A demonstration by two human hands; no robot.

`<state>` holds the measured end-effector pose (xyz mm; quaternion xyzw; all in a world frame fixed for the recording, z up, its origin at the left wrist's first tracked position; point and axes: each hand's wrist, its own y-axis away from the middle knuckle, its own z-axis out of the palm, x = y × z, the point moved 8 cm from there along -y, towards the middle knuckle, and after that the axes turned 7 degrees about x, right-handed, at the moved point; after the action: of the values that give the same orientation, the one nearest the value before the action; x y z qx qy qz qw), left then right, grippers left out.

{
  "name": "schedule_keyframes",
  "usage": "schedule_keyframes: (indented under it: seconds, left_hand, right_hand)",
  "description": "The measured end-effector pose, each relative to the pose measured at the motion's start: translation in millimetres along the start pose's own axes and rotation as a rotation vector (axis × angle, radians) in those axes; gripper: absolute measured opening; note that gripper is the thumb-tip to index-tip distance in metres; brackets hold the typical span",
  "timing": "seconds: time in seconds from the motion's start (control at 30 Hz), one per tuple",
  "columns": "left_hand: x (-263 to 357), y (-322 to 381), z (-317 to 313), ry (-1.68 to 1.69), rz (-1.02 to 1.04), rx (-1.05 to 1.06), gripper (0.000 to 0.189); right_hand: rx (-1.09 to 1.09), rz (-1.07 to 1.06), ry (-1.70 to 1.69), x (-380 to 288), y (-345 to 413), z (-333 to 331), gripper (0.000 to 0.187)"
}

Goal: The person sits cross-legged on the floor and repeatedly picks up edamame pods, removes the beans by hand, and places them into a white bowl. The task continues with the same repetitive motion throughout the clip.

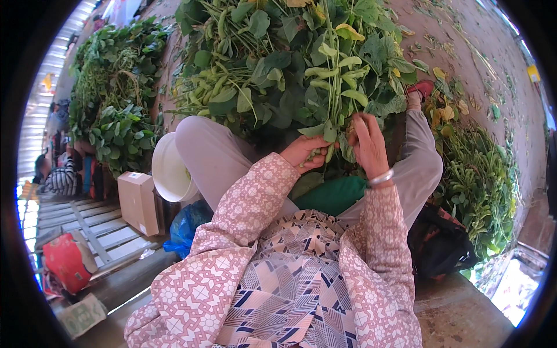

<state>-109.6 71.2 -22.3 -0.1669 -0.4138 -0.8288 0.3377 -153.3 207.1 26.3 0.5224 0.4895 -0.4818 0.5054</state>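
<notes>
My left hand [310, 153] is curled around several green soybean pods [317, 153], at the lower end of an upside-down or leaning soybean plant [334, 82]. Plump pods [354, 96] hang along that plant's stems above my hands. Just to the right, my right hand [367, 141] has its fingers bent against the plant's leaves; its fingertips are partly hidden, so I cannot tell what they grip. A silvery bangle [380, 178] circles the right wrist. Behind the stems lies a large heap of leafy soybean plants [278, 65]. Green cloth or plastic [333, 195] lies between my legs.
A white bucket [167, 174] stands beside my left knee, near a blue plastic bag [185, 228] and a cardboard box [137, 202]. More plants are piled at left [117, 91] and right [474, 182]. A dark bag [441, 243] sits at my right. Another person [61, 178] is at far left.
</notes>
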Motion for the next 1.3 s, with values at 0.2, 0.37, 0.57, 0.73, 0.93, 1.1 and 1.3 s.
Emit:
schedule_keyframes:
  seconds: [0.2, 0.37, 0.57, 0.73, 0.93, 1.1, 1.3]
  left_hand:
    - [-4.0, -4.9, -6.9, -0.074, 0.032, 0.092, 0.028]
    - [2.7, -6.5, -14.3, -0.195, 0.089, 0.188, 0.025]
    - [1.2, -6.8, -17.7, -0.235, 0.111, 0.229, 0.021]
    - [-9.8, -12.5, -25.0, -0.041, -0.004, 0.074, 0.02]
    - [1.7, -4.1, -10.0, -0.245, 0.037, 0.158, 0.018]
    - [5.3, 2.0, -5.8, -0.246, 0.045, 0.112, 0.013]
    - [-0.1, -1.3, -6.7, -0.076, 0.044, 0.039, 0.021]
  right_hand:
    - [-0.192, 0.201, 0.138, 24.4, 66.1, 22.5, 0.025]
    - [-0.182, 0.248, 0.099, 23.0, 71.6, 25.6, 0.023]
    - [-0.201, 0.608, -0.299, 53.1, 80.2, 32.6, 0.019]
    - [-0.246, 0.794, -0.47, 53.7, 92.1, 40.2, 0.018]
    - [-0.258, 0.54, -0.198, 47.9, 85.6, 34.7, 0.021]
    - [-0.253, 0.78, -0.439, 50.0, 91.4, 29.4, 0.022]
    - [-0.187, 0.577, -0.34, 46.1, 81.7, 22.8, 0.018]
